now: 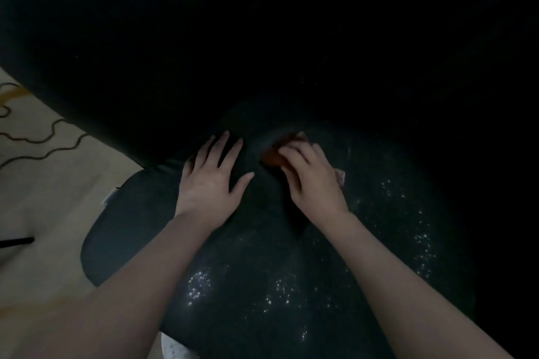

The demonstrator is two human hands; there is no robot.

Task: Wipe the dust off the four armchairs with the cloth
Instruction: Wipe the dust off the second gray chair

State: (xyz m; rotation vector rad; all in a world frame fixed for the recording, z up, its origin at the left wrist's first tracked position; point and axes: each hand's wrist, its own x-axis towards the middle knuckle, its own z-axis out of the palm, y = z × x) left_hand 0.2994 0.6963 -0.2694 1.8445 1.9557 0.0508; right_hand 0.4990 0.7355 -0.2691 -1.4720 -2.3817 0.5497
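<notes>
**Cloth pressed into the armchair seat, other hand bracing**

Cloth [339,176] is where we begin: in the head view, our only one, it sits bunched under our right hand [313,181], near the back of the dark green armchair seat [262,271], close to where the seat meets the backrest [204,38]. Only a pale corner of it shows past the knuckles on the outer side, and a reddish-orange patch [271,156] peeks out ahead of the fingers; we cannot tell whether that patch is part of the cloth or something else. Our right grip is closed down on the cloth, fingers curled over it, which we judge keeps the fabric gathered so it can be pushed into the crease.

Our left hand [211,181] lies flat just beside it, fingers spread wide and holding nothing. We read this as a brace: it appears to steady us as we lean in and to press the soft upholstery taut.

White specks [201,285] dot the front and right of the seat, so we judge this chair is not yet finished. To the left, cream floor [43,183] with dark wavy lines shows. The other armchairs are out of view, and the upper picture is too dark to read.
</notes>
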